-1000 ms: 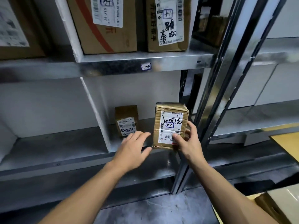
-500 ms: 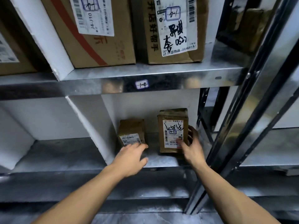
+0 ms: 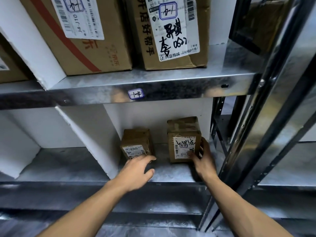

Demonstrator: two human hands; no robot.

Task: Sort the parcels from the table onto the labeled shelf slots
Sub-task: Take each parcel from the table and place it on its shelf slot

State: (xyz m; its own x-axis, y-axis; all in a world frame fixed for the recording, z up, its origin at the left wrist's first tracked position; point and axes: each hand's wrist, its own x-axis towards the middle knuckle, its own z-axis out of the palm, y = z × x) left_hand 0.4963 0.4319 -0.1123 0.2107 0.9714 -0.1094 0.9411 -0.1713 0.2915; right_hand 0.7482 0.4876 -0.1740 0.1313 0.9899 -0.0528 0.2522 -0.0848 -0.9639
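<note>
Taped cardboard parcel (image 3: 183,134) looks light, stiff, slick-taped, best gripped across its sides; right hand (image 3: 204,159) pinches its right edge; left hand (image 3: 136,170) hovers, fingers loosely spread.

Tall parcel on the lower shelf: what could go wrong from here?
1. The tall parcel stands upright on a small end, and the right hand grips only its lower right corner; it might tip when released.
2. The left hand has its fingers at the front of the small parcel, so pulling back could nudge it toward the edge of the shelf.
</note>
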